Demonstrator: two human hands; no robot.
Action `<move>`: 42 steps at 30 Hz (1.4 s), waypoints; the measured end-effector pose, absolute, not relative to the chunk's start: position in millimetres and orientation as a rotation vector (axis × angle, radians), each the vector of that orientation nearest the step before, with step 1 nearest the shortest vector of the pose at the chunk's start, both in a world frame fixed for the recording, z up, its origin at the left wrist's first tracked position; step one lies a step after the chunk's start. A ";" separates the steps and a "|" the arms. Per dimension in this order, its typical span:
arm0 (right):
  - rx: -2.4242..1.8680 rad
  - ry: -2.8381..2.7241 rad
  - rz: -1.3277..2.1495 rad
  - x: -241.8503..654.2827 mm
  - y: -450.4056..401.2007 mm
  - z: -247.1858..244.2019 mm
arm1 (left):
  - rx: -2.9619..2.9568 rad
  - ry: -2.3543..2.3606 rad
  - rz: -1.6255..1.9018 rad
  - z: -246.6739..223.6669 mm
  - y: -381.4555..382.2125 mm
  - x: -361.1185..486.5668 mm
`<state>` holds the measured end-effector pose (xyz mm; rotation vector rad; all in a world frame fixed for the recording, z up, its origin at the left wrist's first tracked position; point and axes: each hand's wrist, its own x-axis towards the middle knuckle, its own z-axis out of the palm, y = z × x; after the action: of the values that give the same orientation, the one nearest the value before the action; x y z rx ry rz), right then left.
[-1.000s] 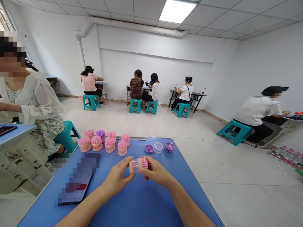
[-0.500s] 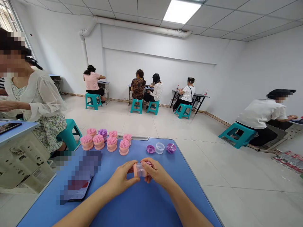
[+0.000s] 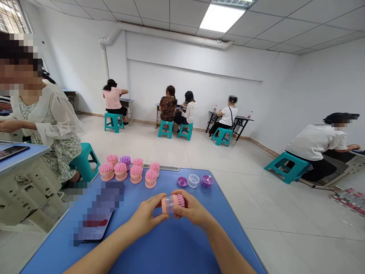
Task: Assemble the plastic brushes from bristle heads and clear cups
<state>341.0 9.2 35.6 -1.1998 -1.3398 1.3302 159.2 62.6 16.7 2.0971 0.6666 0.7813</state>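
A pink bristle brush (image 3: 170,204) with a clear middle lies sideways between my hands, above the blue table (image 3: 162,243). My left hand (image 3: 148,213) grips its smooth peach end, and my right hand (image 3: 189,208) has fingers round the bristled end, whose bristles point right. Beyond them, to the right, rest a purple round part (image 3: 182,182), a clear ring (image 3: 193,181) and a purple bristle head (image 3: 207,181) holding a small white piece. At the back left stand several pink brushes (image 3: 136,174) and one purple brush (image 3: 126,161), bristles up.
A phone (image 3: 98,230), partly blurred out, lies on the table's left side. A person (image 3: 57,129) sits close at the left by another table (image 3: 25,154). Other people sit on green stools farther off.
The fingers of my right hand have shifted on the brush, and more of its pink bristles show. The whole view has moved slightly.
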 end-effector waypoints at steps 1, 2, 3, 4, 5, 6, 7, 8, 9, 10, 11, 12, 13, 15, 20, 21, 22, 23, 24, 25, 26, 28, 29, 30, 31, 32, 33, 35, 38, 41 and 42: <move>-1.238 -1.295 1.336 338.5 10.2 34.3 | 2.167 0.664 0.816 14.8 63.3 158.5; -1.279 -1.249 1.338 335.9 11.2 32.8 | 2.228 0.660 0.848 13.5 63.8 158.0; -1.313 -1.209 1.339 333.5 12.0 31.4 | 2.273 0.657 0.873 12.8 64.2 157.8; -1.335 -1.178 1.342 331.5 12.4 30.3 | 2.295 0.658 0.887 12.8 64.3 158.0; -1.339 -1.157 1.354 330.2 12.3 29.8 | 2.294 0.667 0.891 13.7 64.1 158.4; -1.329 -1.144 1.374 329.7 11.7 30.1 | 2.272 0.687 0.884 15.2 63.7 159.1; -1.307 -1.136 1.399 330.1 10.6 31.3 | 2.229 0.715 0.869 17.3 63.1 159.9; -1.280 -1.131 1.424 331.2 9.2 33.2 | 2.168 0.744 0.846 19.5 62.5 160.8; -1.250 -1.134 1.439 332.9 7.8 35.4 | 2.100 0.766 0.818 21.5 61.9 161.5; -1.222 -1.147 1.437 334.8 6.6 37.7 | 2.035 0.775 0.793 23.0 61.5 162.1; -1.199 -1.167 1.416 336.6 5.8 39.6 | 1.979 0.774 0.773 23.7 61.4 162.4; -1.186 -1.192 1.384 338.3 5.6 40.9 | 1.945 0.765 0.764 23.3 61.7 162.4; -1.182 -1.219 1.355 339.5 5.9 41.4 | 1.941 0.756 0.763 22.0 62.3 162.2; -1.225 -1.251 1.324 340.6 7.8 40.2 | 2.016 0.748 0.783 17.8 64.0 161.2; -1.390 -1.223 1.374 339.9 10.3 34.6 | 2.187 0.775 0.793 15.0 64.6 160.2; -1.358 -1.220 1.384 340.2 9.9 34.5 | 2.159 0.780 0.775 16.7 64.1 160.6; -1.310 -1.222 1.382 340.7 9.5 34.7 | 2.119 0.783 0.754 18.4 63.6 161.0; -1.260 -1.233 1.362 341.4 9.2 35.0 | 2.080 0.782 0.733 19.8 63.3 161.2; -1.218 -1.254 1.332 342.1 9.2 35.2 | 2.055 0.777 0.718 20.7 63.4 161.2; -1.192 -1.278 1.308 342.6 9.5 35.2 | 2.055 0.773 0.712 21.0 63.8 161.0; -1.183 -1.297 1.291 342.9 10.2 35.0 | 2.085 0.773 0.718 20.5 64.5 160.5; -1.219 -1.306 1.289 342.6 11.9 33.8 | 2.211 0.757 0.753 18.7 66.0 159.0; -1.256 -1.294 1.292 342.0 12.6 33.1 | 2.283 0.735 0.776 17.9 66.6 158.3; -1.293 -1.278 1.292 341.2 13.1 32.5 | 2.344 0.707 0.797 17.6 66.8 157.7; -1.326 -1.263 1.292 340.4 13.1 32.2 | 2.382 0.682 0.819 17.9 66.6 157.4; -1.350 -1.248 1.298 339.7 12.7 32.2 | 2.391 0.675 0.837 18.9 66.0 157.5; -1.359 -1.227 1.316 339.2 11.9 32.5 | 2.371 0.696 0.848 20.5 65.1 157.8; -1.312 -1.199 1.359 339.2 9.9 33.8 | 2.261 0.772 0.827 24.4 63.1 159.2; -1.195 -1.231 1.346 341.5 8.2 35.1 | 2.064 0.797 0.722 27.3 61.7 161.4; -1.186 -1.305 1.306 344.1 9.4 35.2 | 2.060 0.760 0.714 23.6 63.5 160.8; -1.198 -1.322 1.307 344.3 10.0 35.4 | 2.103 0.762 0.739 21.5 64.5 160.0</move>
<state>344.3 10.0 35.4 -1.1983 -1.3220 1.3071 160.0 64.5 21.5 2.1033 0.7623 0.7389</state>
